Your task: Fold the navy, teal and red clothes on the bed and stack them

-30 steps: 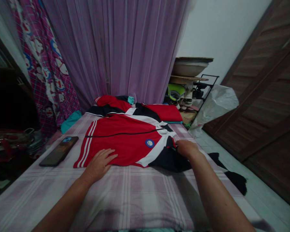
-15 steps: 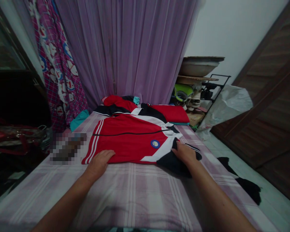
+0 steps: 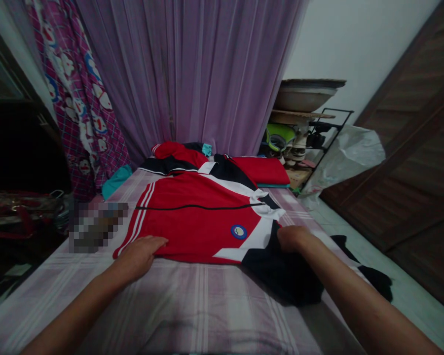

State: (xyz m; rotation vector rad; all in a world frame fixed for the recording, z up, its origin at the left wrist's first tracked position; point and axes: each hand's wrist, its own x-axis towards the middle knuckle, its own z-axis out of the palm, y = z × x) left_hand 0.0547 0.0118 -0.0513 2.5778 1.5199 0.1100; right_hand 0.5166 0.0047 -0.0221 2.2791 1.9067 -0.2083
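Note:
A red, white and navy zip jacket (image 3: 196, 227) lies front side up on the bed, its collar to the right and its striped hem to the left. A round blue badge (image 3: 239, 231) sits on its chest. My left hand (image 3: 142, 254) rests flat on the near hem corner, fingers stretched out. At the shoulder, by the top of the near navy sleeve (image 3: 281, 276), my right hand (image 3: 292, 239) is curled against the cloth; its fingertips are hidden. That sleeve bulges toward me, and its cuff is out of sight behind my forearm.
More red and navy clothing (image 3: 181, 155) lies at the bed's far end, beside a folded red piece (image 3: 266, 170). A teal cloth (image 3: 117, 181) is at the left edge. Purple curtains (image 3: 192, 74) hang behind. A rack (image 3: 299, 133) and plastic bag (image 3: 351, 153) stand right.
The near sleeve has come down toward me and spread lower; its striped cuff no longer shows. My right hand has turned and shifted slightly right. My left hand is slightly further left and lower.

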